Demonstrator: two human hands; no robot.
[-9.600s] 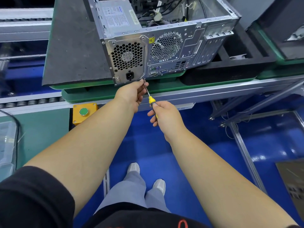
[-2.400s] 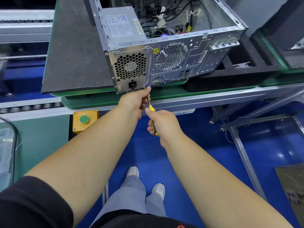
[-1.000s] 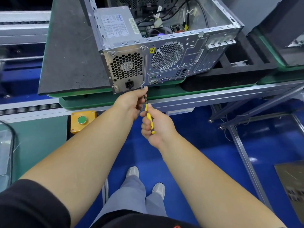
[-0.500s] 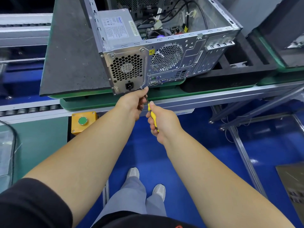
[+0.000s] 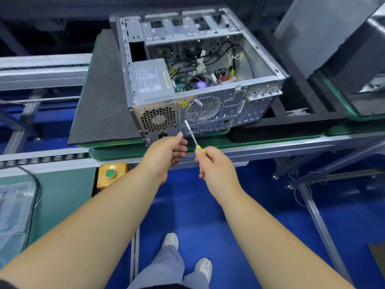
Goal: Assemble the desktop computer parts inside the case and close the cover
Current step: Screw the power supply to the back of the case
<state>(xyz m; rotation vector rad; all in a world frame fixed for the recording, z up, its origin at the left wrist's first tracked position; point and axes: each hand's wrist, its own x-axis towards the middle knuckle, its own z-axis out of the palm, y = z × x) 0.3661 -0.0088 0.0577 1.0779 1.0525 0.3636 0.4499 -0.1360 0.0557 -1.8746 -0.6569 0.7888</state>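
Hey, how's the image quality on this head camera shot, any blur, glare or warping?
Head view: screwdriver shaft smeared by motion blur; wide-angle lens bends the conveyor rails and case edges; overhead light glares off the blue floor; both hands fairly sharp.

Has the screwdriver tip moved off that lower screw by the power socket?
Yes. The screwdriver tip now sits up and right of the power socket, over the rear panel.

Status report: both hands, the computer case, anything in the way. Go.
Right hand grips screwdriver, tip at the case's rear panel. Left hand curled, looks empty. Case open on top, cover off. Nothing blocking.
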